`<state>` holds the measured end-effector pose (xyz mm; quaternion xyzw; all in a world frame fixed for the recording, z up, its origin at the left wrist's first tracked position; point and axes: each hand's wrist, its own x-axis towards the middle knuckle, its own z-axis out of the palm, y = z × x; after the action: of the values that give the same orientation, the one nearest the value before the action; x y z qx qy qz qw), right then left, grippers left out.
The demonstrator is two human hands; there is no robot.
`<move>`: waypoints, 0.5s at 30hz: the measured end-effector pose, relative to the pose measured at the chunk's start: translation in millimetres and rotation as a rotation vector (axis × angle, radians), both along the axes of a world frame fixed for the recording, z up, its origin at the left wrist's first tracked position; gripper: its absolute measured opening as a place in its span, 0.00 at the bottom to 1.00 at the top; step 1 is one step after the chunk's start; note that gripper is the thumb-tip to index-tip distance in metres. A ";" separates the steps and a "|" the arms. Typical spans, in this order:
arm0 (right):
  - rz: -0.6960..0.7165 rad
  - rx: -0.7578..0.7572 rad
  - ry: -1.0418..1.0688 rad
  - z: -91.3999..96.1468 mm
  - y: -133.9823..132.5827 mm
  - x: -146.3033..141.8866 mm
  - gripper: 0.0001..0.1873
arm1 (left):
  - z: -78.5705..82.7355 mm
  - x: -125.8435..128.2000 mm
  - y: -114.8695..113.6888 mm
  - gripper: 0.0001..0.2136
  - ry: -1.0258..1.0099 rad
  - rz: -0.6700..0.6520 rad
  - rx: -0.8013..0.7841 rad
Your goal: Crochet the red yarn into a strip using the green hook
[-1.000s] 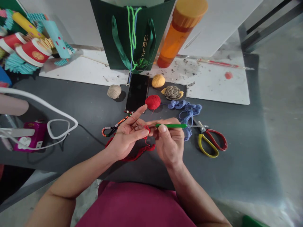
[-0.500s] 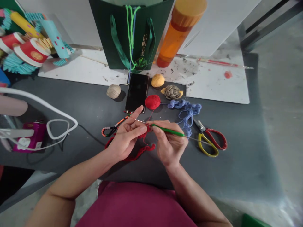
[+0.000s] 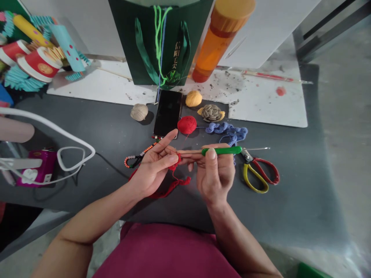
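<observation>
- red crochet piece point(image 3: 175, 165) sits on the person's side of the black phone point(image 3: 168, 112), a little to the phone's right, held up between the two hands.
- left hand point(image 3: 156, 166), just below the phone, pinches the piece between thumb and fingers; its index finger is raised, the tip near the phone's lower right corner.
- right hand point(image 3: 216, 170), below and to the right of the phone, has thumb and fingers closed on a green-handled hook point(image 3: 222, 150); its index finger stretches toward the piece.
- one metal end of the hook points away from the phone, above the scissors; i cannot tell where the other end lies.
- red yarn ball point(image 3: 187, 125) rests just right of the phone, a thin strand running from it toward the hands.
- red crocheted strip point(image 3: 171, 188) lies below the phone, partly under the left hand.
- beaded string point(image 3: 136, 160) lies at the phone's lower left.
- beige yarn ball point(image 3: 139, 112) is left of the phone; yellow yarn ball point(image 3: 194, 99) is to its upper right.
- right of the phone, farther out, are a grey-brown crocheted flower point(image 3: 211, 113), blue crochet work point(image 3: 232, 131) and scissors point(image 3: 256, 166) with one yellow and one red handle.
- dark green bag point(image 3: 162, 46) stands behind the phone.
</observation>
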<state>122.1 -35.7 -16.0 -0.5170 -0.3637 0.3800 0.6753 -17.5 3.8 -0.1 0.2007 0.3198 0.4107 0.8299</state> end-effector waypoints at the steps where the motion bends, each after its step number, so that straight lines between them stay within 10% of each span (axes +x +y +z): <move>1: 0.010 0.001 0.007 -0.9 0.4 0.8 0.08 | 0.3 -0.3 0.1 0.31 -0.006 -0.003 -0.001; 15: 0.102 -0.002 0.001 -0.6 4.1 4.9 0.10 | 0.5 1.1 -0.1 0.23 -0.053 0.001 0.006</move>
<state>126.9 -31.6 -16.6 -0.4985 -0.3890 0.4146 0.6545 -16.4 3.7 0.4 0.1920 0.2967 0.4170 0.8374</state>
